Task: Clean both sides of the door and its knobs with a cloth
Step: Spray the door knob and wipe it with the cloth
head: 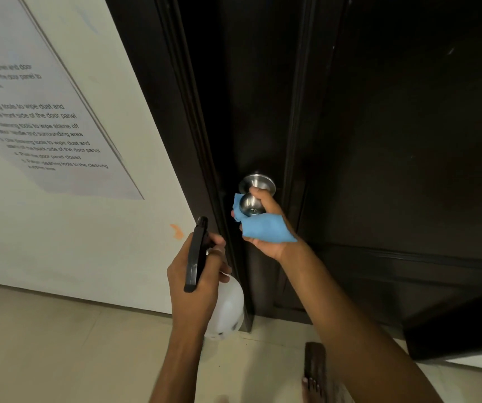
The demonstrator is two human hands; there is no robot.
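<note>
And here's the tall dark brown panelled wooden door [379,141], filling the right side of the view, its long axis running up and down and its face turned toward the camera. To its left stands the cream painted wall [59,242], carrying a large white printed instruction sheet [45,117] with lines of black text, and there's a small orange smudge [177,230] on the wall near the door frame. Below, the pale beige tiled floor [59,344] runs along the bottom edge, with a bare foot [312,386] just showing beside the right forearm. Now the left hand [196,286] — it's wrapped around the neck of a white translucent plastic spray bottle [228,309] with a black trigger head [196,254], the bottle hanging body-down, nozzle aimed up toward the door's left edge. Over at that left edge, the right hand [269,225] is gripping a small blue cloth [266,229], fingers curled around the round brushed-steel door knob [251,203]. The cloth is pressed against the knob's underside and left flank, a corner poking out on the left. The knob sticks straight out from the door face toward us, keyhole end visible, its round steel backplate [257,181] flat against the wood just above.
</note>
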